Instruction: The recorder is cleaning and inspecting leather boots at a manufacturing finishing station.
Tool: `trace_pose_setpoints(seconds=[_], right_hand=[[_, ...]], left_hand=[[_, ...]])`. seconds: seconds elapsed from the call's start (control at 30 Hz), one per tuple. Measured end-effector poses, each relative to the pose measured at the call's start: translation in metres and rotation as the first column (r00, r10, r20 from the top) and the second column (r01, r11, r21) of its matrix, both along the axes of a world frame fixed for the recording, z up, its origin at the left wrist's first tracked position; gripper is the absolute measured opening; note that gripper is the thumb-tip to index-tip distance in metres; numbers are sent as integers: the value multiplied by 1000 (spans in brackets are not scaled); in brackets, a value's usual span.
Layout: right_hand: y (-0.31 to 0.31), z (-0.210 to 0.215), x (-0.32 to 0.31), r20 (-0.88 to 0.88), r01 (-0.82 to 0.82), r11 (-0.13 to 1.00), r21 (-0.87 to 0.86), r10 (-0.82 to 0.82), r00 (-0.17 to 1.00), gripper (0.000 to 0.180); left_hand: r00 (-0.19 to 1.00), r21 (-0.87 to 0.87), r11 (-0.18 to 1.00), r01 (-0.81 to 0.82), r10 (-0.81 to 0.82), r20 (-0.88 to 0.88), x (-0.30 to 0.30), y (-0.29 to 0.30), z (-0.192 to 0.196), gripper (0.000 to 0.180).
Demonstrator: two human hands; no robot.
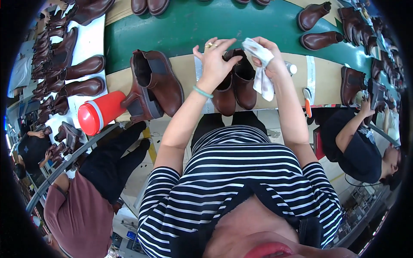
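Note:
A pair of dark brown ankle boots [246, 92] stands upright in front of me, toes toward my body. Above their openings is my left hand [216, 62], its fingers spread and nothing seen in its grip. Its thumb tip is close to a boot's top edge; whether they touch I cannot tell. My right hand [270, 53], just right of the boots, is closed round a crumpled white cloth [263, 81] that hangs down from it. Left of my left forearm is another pair of brown boots [165, 84], one upright and one tilted against it.
A red cylindrical container [112, 105] lies at the left table edge. A white-capped bottle [292, 69] and an orange-and-white tool [307, 102] are to the right. More boots [320, 39] stand across the green surface [172, 36]. Co-workers [79, 210] are on both sides.

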State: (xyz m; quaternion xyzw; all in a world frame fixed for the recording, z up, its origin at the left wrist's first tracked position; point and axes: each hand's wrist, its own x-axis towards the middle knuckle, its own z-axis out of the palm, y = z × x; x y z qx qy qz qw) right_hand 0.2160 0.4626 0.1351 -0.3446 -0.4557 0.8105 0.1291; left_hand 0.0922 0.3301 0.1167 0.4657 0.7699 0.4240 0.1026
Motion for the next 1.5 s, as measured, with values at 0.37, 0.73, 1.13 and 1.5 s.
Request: trace_pose_setpoints(seconds=[0.37,0.73,1.13,1.5], right_hand=[[-6,3,-13,227,-13,825,565,-140,964,14],[8,25,9,252,-10,899,438,-111,961,15],[-7,6,-55,506,-422,527,738,-18,862,22],[34,34,3,247,-159,900,406,60,967,5]], left_hand=[[990,92,988,-123,116,78,3,17,-18,8],[836,194,972,-130,2,548,-7,-22,12,57],[692,318,889,-329,-2,722,-5,-23,-30,8],[877,202,956,-214,97,471,8,-36,25,31]])
